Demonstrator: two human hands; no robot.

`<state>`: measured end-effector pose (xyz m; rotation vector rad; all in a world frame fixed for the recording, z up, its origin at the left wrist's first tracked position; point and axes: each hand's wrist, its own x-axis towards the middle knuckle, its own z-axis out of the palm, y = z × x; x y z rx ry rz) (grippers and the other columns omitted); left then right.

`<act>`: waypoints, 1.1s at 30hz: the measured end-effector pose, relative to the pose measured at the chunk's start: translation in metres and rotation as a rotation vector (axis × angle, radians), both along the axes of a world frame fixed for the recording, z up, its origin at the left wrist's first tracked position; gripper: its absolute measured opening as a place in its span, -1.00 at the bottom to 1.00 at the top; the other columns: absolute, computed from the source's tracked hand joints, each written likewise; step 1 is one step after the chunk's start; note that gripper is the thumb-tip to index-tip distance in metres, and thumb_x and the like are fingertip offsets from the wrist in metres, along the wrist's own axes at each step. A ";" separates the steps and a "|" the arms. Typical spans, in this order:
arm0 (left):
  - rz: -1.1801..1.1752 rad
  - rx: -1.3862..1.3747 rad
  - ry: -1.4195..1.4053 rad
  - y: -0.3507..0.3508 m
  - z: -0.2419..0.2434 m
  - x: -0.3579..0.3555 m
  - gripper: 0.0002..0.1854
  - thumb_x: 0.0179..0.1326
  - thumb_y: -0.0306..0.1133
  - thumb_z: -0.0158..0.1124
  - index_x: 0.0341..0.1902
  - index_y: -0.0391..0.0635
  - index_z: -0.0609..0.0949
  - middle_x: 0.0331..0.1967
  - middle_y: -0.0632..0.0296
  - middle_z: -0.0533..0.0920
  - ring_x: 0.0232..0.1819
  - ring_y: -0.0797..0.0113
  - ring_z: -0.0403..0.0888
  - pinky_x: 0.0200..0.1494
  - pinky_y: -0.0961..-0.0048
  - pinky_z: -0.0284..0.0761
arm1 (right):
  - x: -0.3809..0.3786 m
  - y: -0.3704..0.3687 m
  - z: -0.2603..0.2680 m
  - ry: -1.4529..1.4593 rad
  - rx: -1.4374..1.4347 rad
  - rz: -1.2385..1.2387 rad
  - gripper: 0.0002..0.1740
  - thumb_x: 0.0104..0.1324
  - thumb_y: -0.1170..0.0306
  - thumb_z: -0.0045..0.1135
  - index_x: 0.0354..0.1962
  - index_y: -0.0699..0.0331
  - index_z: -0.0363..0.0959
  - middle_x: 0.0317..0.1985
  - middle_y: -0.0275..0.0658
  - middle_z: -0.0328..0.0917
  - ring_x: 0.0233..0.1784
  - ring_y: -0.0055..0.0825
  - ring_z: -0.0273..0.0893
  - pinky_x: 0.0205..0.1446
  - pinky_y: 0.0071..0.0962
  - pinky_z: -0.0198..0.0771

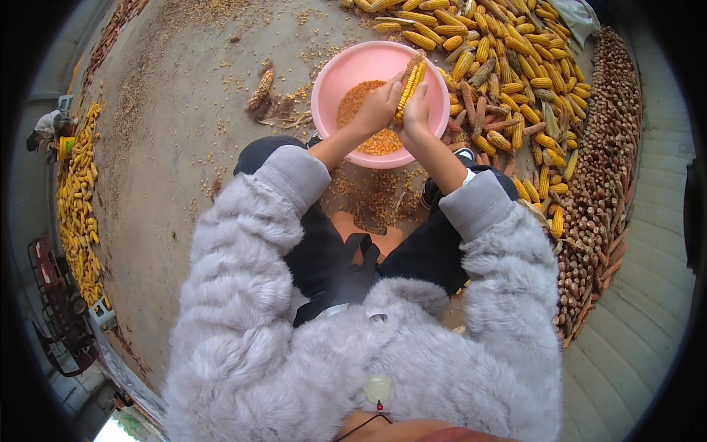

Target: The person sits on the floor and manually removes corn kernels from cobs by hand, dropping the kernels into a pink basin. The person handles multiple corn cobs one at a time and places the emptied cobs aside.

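Note:
Both my hands are over a pink plastic basin (353,61) that stands on the floor in front of my knees. Between them is a yellow ear of corn (411,88), tilted with its upper end away from me. My left hand (380,106) grips it from the left, and my right hand (416,112) from the right. A brownish strip lies along the ear's upper left side; I cannot tell whether it is bare cob or a second cob. Loose corn kernels (381,145) cover part of the basin's bottom.
A heap of corn ears (519,50) lies right of the basin, with stripped cobs (479,113) at its near edge. Stacked cobs (602,182) line the right wall. A partly stripped cob (262,91) lies left. Another person (49,124) is by the far-left corn pile (77,204).

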<state>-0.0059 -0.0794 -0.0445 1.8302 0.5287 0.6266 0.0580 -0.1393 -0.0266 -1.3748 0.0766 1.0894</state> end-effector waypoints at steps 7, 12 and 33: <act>0.014 -0.068 0.092 0.001 0.020 -0.007 -0.58 0.31 -0.26 -0.23 0.16 -0.18 0.36 -0.01 -0.04 0.48 0.03 0.19 0.44 0.10 0.38 0.26 | -0.002 0.000 0.009 0.021 0.115 -0.047 -0.25 0.33 -0.14 -0.68 0.04 0.31 0.22 -0.15 -0.15 0.43 -0.14 -0.36 0.46 -0.10 -0.39 0.40; -0.016 -0.246 -0.122 0.004 0.028 0.004 -0.57 0.34 -0.20 -0.21 0.13 -0.26 0.36 -0.09 0.00 0.52 -0.05 0.29 0.48 0.03 0.45 0.33 | 0.002 0.004 0.016 -0.008 0.178 -0.021 -0.28 0.33 -0.15 -0.66 0.01 0.26 0.23 -0.24 -0.19 0.45 -0.23 -0.41 0.47 -0.19 -0.41 0.42; -0.186 -0.202 -0.036 0.002 0.016 0.003 -0.42 0.27 -0.17 -0.08 0.26 -0.28 0.15 0.15 -0.11 0.31 0.16 0.14 0.31 0.18 0.39 0.18 | 0.003 0.000 0.014 0.013 0.124 -0.020 -0.27 0.34 -0.11 -0.63 0.14 0.33 0.10 -0.03 -0.07 0.36 -0.01 -0.31 0.40 0.01 -0.36 0.36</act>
